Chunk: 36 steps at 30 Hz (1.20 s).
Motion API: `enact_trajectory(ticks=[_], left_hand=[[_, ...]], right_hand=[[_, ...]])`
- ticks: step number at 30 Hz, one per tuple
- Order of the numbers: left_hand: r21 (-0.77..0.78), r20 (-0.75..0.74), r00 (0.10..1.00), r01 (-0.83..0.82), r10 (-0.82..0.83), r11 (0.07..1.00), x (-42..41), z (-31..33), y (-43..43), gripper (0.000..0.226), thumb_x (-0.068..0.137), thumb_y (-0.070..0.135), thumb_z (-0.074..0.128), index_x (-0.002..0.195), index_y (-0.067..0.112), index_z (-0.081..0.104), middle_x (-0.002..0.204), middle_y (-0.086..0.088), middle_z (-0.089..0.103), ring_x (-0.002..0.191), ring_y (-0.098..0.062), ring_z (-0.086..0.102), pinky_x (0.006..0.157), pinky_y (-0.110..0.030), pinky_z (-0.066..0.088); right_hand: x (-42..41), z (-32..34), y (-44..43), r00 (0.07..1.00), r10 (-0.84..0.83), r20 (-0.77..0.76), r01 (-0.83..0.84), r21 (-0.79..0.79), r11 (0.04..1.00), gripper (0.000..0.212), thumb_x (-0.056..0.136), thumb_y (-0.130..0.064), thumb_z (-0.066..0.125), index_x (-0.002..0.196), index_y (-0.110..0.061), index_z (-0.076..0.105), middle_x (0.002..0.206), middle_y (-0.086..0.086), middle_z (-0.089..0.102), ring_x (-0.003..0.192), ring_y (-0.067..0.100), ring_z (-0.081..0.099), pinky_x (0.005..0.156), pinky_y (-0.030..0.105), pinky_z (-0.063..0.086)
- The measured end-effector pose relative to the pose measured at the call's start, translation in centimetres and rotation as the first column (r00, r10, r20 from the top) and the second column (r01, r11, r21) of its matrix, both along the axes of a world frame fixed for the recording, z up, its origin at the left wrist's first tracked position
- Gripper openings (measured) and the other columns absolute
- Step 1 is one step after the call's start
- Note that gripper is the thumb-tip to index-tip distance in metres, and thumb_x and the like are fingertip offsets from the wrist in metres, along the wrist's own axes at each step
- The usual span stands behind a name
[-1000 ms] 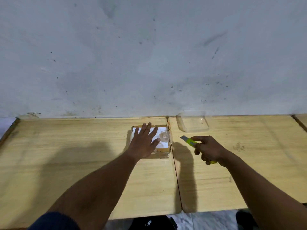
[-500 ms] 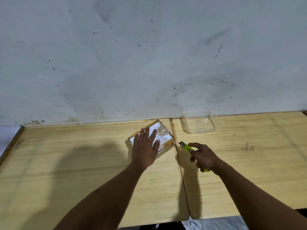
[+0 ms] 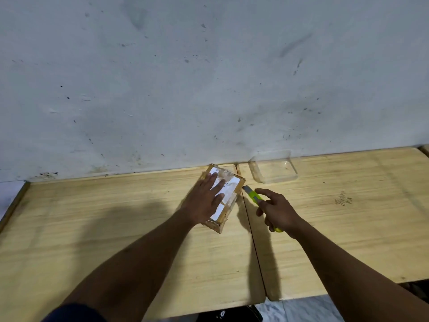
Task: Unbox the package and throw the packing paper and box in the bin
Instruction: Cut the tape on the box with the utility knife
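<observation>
A small cardboard box [image 3: 228, 201] wrapped in clear tape, with a white label on top, lies on the wooden desk [image 3: 116, 228] near its back edge, just left of the seam where a second desk panel begins. Its long axis runs diagonally: the far end points toward the back edge and the wall, the near end toward the front edge and slightly to the right, with one near corner turned toward the person.

The left hand [image 3: 205, 201] lies flat on top of the box, fingers spread and pointing toward the wall, covering the left part of the label.

The right hand [image 3: 277, 210] is closed around a yellow-green utility knife [image 3: 253, 195], index finger stretched out along the handle. The knife points up and left, its tip just beside the box's right long edge near the far right corner; whether it touches the cardboard cannot be told.

A clear plastic tray [image 3: 274, 169] sits on the right panel against the back edge, near the box but apart from it.
</observation>
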<state>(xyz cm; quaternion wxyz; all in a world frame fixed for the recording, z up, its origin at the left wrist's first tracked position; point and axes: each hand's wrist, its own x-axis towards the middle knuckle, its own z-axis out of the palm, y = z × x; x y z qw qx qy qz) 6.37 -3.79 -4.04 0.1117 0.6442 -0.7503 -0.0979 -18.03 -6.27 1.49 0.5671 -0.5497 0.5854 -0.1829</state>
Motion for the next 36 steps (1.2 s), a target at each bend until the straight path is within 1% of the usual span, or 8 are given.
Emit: enact_trajectory(ticks=[2,6,8,15,20,26,29,36], left_hand=[[0.006,-0.019,0.998,-0.064,0.065,0.998,-0.5,-0.6,0.4,0.062,0.101,0.049,0.012,0.153,0.021,0.029,0.163,-0.007,0.016,0.152,-0.024,0.008,0.123,-0.041,0.011],[0.031,-0.066,0.948,-0.310,0.312,0.950,-2.7,-0.9,1.5,0.050,0.106,0.036,0.026,0.154,0.023,0.025,0.165,-0.003,0.007,0.152,-0.020,-0.002,0.122,-0.034,0.000],[0.048,-0.069,0.932,-0.354,0.356,0.934,-3.1,-0.8,1.7,0.050,0.106,0.037,0.025,0.154,0.024,0.023,0.165,-0.003,0.005,0.152,-0.020,-0.003,0.121,-0.034,-0.001],[0.085,-0.040,0.946,-0.318,0.322,0.944,-2.6,-0.1,1.6,0.052,0.106,0.039,0.023,0.155,0.023,0.018,0.165,-0.004,0.002,0.152,-0.021,-0.005,0.123,-0.038,0.002],[0.077,0.023,0.962,-0.274,0.273,0.959,-2.2,-0.2,1.3,0.054,0.106,0.040,0.020,0.156,0.022,0.014,0.165,-0.006,-0.003,0.152,-0.022,-0.009,0.121,-0.040,-0.003],[0.088,0.020,0.946,-0.324,0.323,0.942,-3.0,-0.5,0.8,0.054,0.106,0.039,0.017,0.157,0.021,0.014,0.165,-0.008,-0.003,0.152,-0.023,-0.010,0.123,-0.041,-0.003],[0.098,0.044,0.946,-0.323,0.321,0.941,-3.0,-0.6,0.8,0.054,0.106,0.038,0.016,0.157,0.018,0.012,0.165,-0.010,-0.005,0.151,-0.026,-0.011,0.123,-0.041,-0.004],[0.101,0.051,0.941,-0.337,0.333,0.936,-3.4,-0.7,0.6,0.055,0.106,0.038,0.015,0.157,0.017,0.011,0.164,-0.012,-0.005,0.151,-0.028,-0.010,0.123,-0.041,-0.005]], right_hand=[[0.5,0.0,0.1,1.000,-0.003,0.015,0.003,0.011,1.000,0.036,0.099,-0.018,0.050,0.131,-0.032,0.056,0.079,0.011,0.065,0.046,0.020,0.045,0.043,0.028,0.039],[1.2,-0.1,0.3,0.998,-0.009,0.054,0.007,0.035,0.999,0.035,0.099,-0.018,0.050,0.132,-0.031,0.056,0.077,0.010,0.065,0.044,0.019,0.046,0.042,0.027,0.040],[1.5,-0.2,0.4,0.997,-0.007,0.074,0.004,0.040,0.999,0.035,0.099,-0.017,0.050,0.132,-0.029,0.056,0.077,0.010,0.065,0.043,0.019,0.045,0.041,0.026,0.040],[2.8,-0.6,0.5,0.994,-0.029,0.108,0.023,0.051,0.998,0.035,0.100,-0.015,0.049,0.132,-0.028,0.057,0.079,0.012,0.063,0.042,0.019,0.045,0.040,0.026,0.039],[2.9,-0.8,0.3,0.995,-0.002,0.098,0.001,0.018,1.000,0.037,0.101,-0.016,0.048,0.136,-0.027,0.055,0.078,0.012,0.060,0.042,0.018,0.045,0.039,0.026,0.040],[3.1,-0.8,0.4,0.993,0.118,0.023,-0.118,0.008,0.993,0.043,0.102,-0.023,0.050,0.144,-0.027,0.048,0.074,0.009,0.050,0.043,0.017,0.040,0.039,0.024,0.037],[3.5,-0.5,0.8,0.994,0.108,0.021,-0.109,0.038,0.993,0.044,0.100,-0.032,0.053,0.144,-0.028,0.048,0.076,0.010,0.043,0.046,0.018,0.034,0.040,0.024,0.035],[3.8,0.2,1.0,0.958,0.270,-0.096,-0.259,0.117,0.959,0.042,0.101,-0.024,0.052,0.143,-0.023,0.050,0.070,0.009,0.044,0.040,0.017,0.033,0.038,0.021,0.033]])
